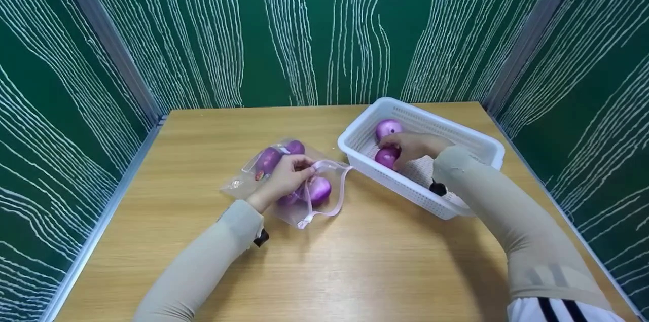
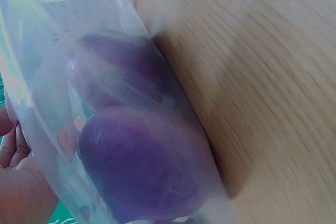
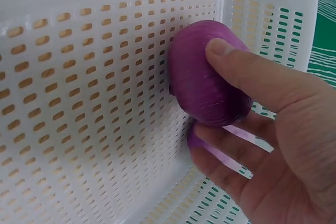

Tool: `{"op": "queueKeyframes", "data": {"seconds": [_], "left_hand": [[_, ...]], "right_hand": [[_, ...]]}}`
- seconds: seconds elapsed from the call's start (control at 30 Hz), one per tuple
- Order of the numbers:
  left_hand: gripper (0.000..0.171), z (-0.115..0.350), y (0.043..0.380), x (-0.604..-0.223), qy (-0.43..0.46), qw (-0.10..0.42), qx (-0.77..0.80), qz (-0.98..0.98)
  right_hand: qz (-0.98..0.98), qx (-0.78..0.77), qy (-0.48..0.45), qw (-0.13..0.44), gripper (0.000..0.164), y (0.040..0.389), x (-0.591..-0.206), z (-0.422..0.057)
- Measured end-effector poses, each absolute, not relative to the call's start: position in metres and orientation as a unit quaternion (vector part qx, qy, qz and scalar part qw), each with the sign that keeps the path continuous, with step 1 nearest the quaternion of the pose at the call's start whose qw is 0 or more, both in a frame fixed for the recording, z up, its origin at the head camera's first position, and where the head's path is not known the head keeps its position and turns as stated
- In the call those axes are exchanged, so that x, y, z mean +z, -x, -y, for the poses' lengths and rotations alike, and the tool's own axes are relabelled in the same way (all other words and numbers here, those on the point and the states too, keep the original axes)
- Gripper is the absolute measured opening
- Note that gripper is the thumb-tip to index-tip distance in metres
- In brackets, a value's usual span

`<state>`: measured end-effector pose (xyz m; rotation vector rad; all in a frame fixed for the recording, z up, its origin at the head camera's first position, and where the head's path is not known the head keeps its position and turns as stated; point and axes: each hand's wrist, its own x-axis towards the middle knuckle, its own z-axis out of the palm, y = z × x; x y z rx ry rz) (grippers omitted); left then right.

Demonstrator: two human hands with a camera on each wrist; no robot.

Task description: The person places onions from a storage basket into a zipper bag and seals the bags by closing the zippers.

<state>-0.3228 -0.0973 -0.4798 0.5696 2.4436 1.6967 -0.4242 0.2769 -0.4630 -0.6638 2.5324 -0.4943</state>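
Observation:
A clear plastic zip bag [image 1: 238,186] with a pink seal lies on the table, its mouth spread toward the right. Several purple onions are inside, one [image 1: 320,191] close to the mouth; the left wrist view shows onions [image 2: 142,166] through the film. My left hand [image 1: 285,180] pinches the bag's upper edge between thumb and fingers. Inside the white basket [image 1: 393,184], my right hand [image 1: 413,148] grips a purple onion [image 3: 197,72], thumb on one side and fingers on the other. Another purple onion [image 1: 388,128] sits just beyond it in the basket.
The basket stands at an angle on the right of the wooden table [image 1: 324,271], with perforated walls. Green panels [image 1: 350,33] with white lines enclose the back and both sides. A grey post [image 1: 109,28] rises at the back left corner.

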Motion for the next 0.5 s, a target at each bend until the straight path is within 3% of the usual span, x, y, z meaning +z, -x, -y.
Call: {"op": "queueKeyframes", "data": {"seconds": [0.23,0.5], "left_hand": [[0.019,0.097,0.321,-0.479,-0.190,0.048,0.557,-0.807],[0.019,0.097,0.320,-0.480,-0.185,0.044,0.546,-0.816]], "right_hand": [[-0.924,-0.188,0.243,0.230,0.075,0.417,-0.464,-0.277],[-0.929,-0.216,0.248,0.172,0.067,0.418,-0.454,-0.283]]}}
